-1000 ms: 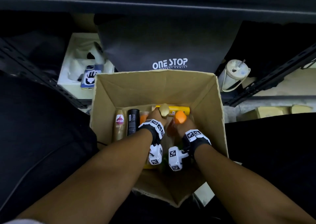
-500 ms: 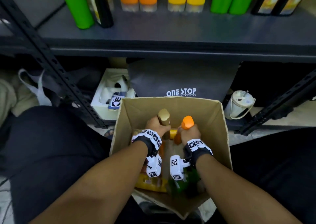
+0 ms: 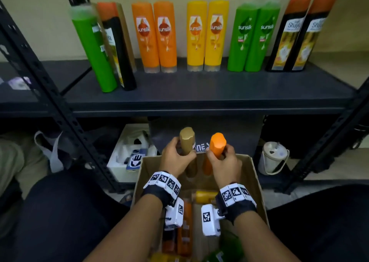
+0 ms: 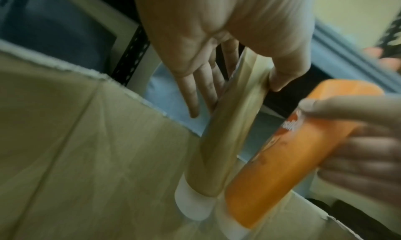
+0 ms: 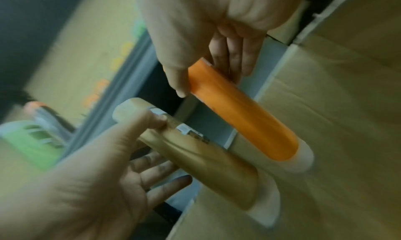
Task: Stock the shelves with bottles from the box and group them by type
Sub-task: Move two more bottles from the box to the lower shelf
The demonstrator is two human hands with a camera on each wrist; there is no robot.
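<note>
Bottles, two of them, are in hand above the far end of the cardboard box (image 3: pixel 257 173): the left hand (image 3: pixel 175 157) holds a gold bottle (image 3: pixel 187 141), thumb on one face and fingers on the other, pinching it near its upper end; the right hand (image 3: pixel 223 161) holds an orange bottle (image 3: pixel 217 143) the same way, thumb opposed to fingers near the top; both bottles stand cap down, pale caps at the bottom in the wrist views, the two bodies just beside each other and perhaps brushing near the caps; cannot tell for sure through the blur. Risks, as judged from here: each grip sits high and leaves the long body hanging free, so a quick swing toward the shelf (image 3: pixel 199 93) could let a smooth bottle twist or slip out and drop back among the bottles lying in the box; the two could knock together on the way up; the shelf edge lies between hands and the standing rows, and a low lift would clip it; a careless set-down could tip the rows like skittles, since they stand close; the orange one belongs with the orange pair (image 3: pixel 157 37), while no clear gold match shows, so misgrouping is possible. Looks: gold bottle slim, metallic sheen, small white label near the top; orange bottle glossy, flat-sided, with a printed logo partly hidden by fingers.
</note>
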